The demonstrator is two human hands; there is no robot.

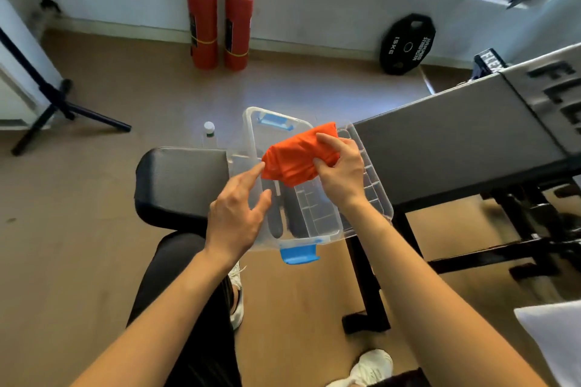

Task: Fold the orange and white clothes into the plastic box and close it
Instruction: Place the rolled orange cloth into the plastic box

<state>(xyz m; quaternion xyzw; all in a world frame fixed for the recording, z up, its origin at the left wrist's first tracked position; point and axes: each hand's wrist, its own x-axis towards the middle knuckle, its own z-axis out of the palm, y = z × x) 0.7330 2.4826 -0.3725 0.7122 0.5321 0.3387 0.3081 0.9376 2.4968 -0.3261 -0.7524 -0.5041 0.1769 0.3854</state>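
Your right hand (341, 166) is holding the folded orange garment (295, 157) above the open plastic box (317, 220), thumb on the near edge of the bundle and fingers wrapping over its far side, so that grip is closing firmly on the cloth. Your left hand (237, 210) is reaching in from the left with the fingers spread and loose; the index fingertip is touching or nearly touching the left corner of the orange garment, and this grip is holding nothing. The box is sitting on the black padded worktop (179, 185), its clear walls showing the seat beneath, with a blue latch (298, 254) hanging at the near end and another blue latch (275, 121) at the far end. The clear lid (374, 195) is lying just beside the box on its right, ribbed underside showing. A white cloth (553, 342) is resting at the lower right edge of view, well apart from the box. A small bottle with a white cap (209, 132) is standing on the floor beyond the worktop, and two red fire extinguishers (220, 22) are standing against the far wall.
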